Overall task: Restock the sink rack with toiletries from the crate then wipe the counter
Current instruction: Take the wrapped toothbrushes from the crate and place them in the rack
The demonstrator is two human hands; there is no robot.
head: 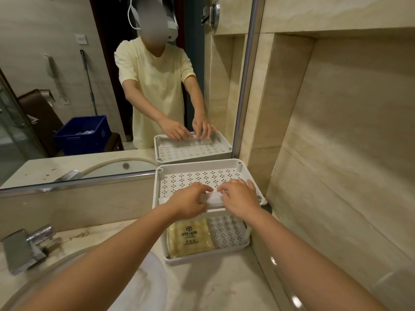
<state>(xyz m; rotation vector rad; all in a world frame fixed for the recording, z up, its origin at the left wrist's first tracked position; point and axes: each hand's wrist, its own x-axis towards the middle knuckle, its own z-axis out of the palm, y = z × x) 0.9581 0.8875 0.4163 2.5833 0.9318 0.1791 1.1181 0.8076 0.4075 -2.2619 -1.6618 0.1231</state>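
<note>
White packet [213, 200] on rack [197, 170], between left hand [190, 204] and right hand [241, 200].

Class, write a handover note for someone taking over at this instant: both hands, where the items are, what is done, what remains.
Left hand and right hand both hold a white packet at the front edge of the rack's top shelf.
A yellow packet lies on the lower shelf. The blue crate shows only in the mirror.
Done: lower shelf partly stocked.
Left: set this packet down, wipe the counter.
</note>
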